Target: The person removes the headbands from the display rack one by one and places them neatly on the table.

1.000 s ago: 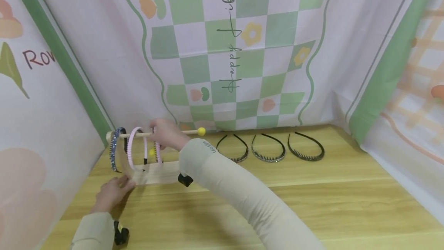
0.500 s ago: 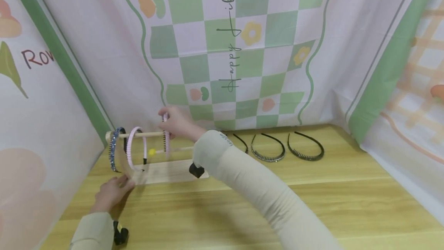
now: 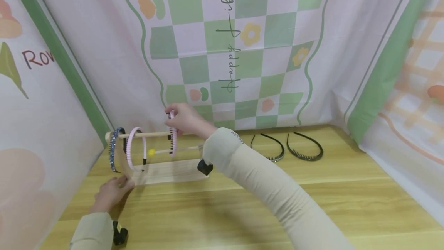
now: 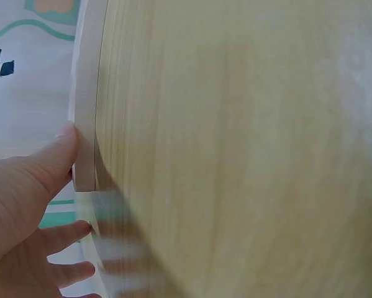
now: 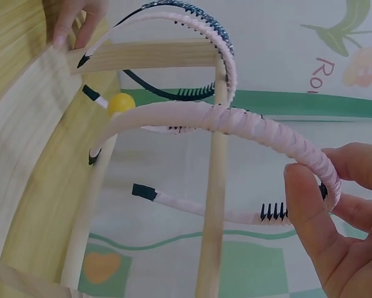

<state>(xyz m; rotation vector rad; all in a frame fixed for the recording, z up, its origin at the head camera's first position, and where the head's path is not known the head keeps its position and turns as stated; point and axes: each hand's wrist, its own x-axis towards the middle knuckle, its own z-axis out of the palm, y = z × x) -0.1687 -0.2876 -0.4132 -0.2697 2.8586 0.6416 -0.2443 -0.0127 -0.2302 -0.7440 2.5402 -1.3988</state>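
Observation:
My right hand (image 3: 189, 118) pinches a pink ribbon-wrapped headband (image 5: 254, 127) at its toothed top, between thumb and fingers. This headband straddles the upper rod (image 5: 212, 217) of a wooden stand, its two ends hanging either side. Further left on the same rod hang a second pink headband (image 3: 130, 147) and a blue glittery one (image 3: 113, 150). Down at the stand's left end, my left hand (image 3: 112, 192) touches the base (image 3: 170, 173); in the left wrist view its thumb lies against the board's edge and the other fingers are spread.
A lower rod tipped with a yellow ball (image 3: 151, 152) runs above the base. Right of the stand, black toothed headbands (image 3: 308, 158) lie on the wooden table (image 3: 312, 211); my right sleeve (image 3: 263, 188) partly covers one. A patterned curtain (image 3: 253, 61) hangs behind.
My right hand has moved right and upward with the pink headband, along the upper rod away from the other two. My left hand stays at the base.

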